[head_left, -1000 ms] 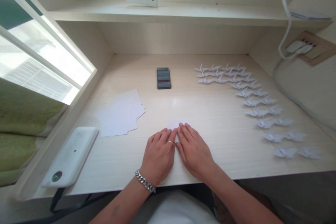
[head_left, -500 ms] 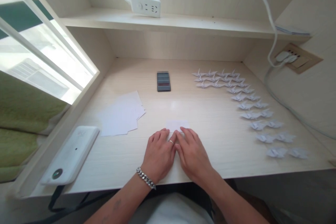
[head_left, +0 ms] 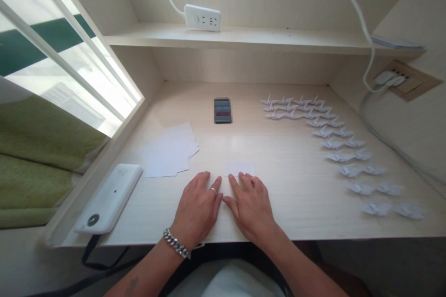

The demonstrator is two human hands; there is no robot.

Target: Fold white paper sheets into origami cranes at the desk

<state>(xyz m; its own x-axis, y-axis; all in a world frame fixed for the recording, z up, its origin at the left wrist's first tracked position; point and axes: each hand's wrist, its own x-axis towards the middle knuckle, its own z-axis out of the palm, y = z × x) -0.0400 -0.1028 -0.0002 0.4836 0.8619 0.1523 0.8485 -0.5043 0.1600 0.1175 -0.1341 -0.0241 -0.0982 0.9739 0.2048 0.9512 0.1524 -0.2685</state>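
White sheets (head_left: pixel 169 151) were fanned left, presumably for easy reach; the left hand (head_left: pixel 198 206) was laid loosely spread, gripping nothing, just beside the paper rectangle (head_left: pixel 240 167); a power strip (head_left: pixel 202 17) was borne by the shelf (head_left: pixel 251 35); the paper rectangle, front-centre on the desk (head_left: pixel 289 167), was apparently touched at its near edge by the right hand (head_left: pixel 251 204), flat and unladen; paper cranes (head_left: pixel 336 156) were ranked rightward, presumably for clearance.

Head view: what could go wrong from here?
The small paper might slip or turn: only the fingers of the right hand seem to meet its near edge, while the left hand looks apart from it. The paper birds sit close together on the right, so a wide sweep of the right arm could knock several.
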